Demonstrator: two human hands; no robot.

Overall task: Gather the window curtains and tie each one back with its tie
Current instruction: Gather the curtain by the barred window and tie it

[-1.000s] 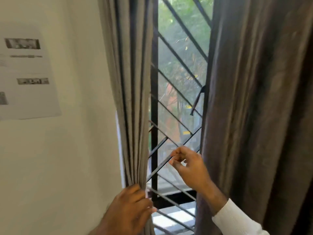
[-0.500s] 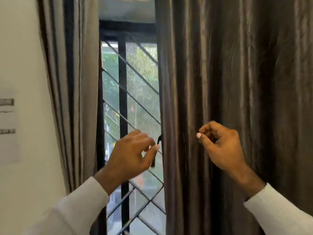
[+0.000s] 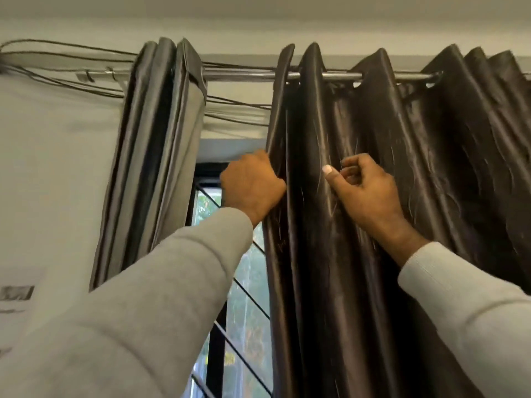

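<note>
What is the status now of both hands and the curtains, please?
Left hand grips dark curtain edge. Right hand pinches a fold. Grey curtain gathered, no tie visible. Cables near rod.

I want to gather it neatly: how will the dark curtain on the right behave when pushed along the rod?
The dark curtain looks glossy, so it may slip in the left hand. It hangs in soft folds, so it is probably floppy. Its eyelets ride on the smooth rod, so it should slide easily.
</note>
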